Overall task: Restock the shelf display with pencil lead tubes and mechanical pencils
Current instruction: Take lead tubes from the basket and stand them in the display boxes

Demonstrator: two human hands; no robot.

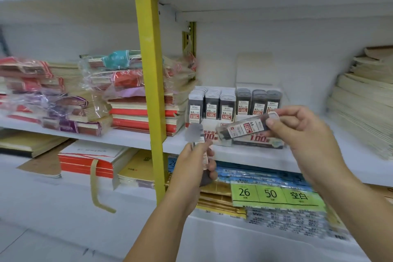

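A white display box [234, 136] of pencil lead tubes stands on the middle shelf, with rows of upright tubes marked 0.5 [211, 108] on the left and 0.7 [258, 102] on the right. My right hand [302, 127] holds one lead tube [244, 128] sideways just in front of the box. My left hand [195, 164] grips another lead tube [201, 149] upright, below and left of the box; its top is blurred.
A yellow upright post [150, 83] divides the shelving. Wrapped notebook stacks [119, 95] fill the shelf to the left, pale paper stacks [365, 100] the right. Below lie blue and green label packs [274, 194] and red-edged notebooks [85, 164].
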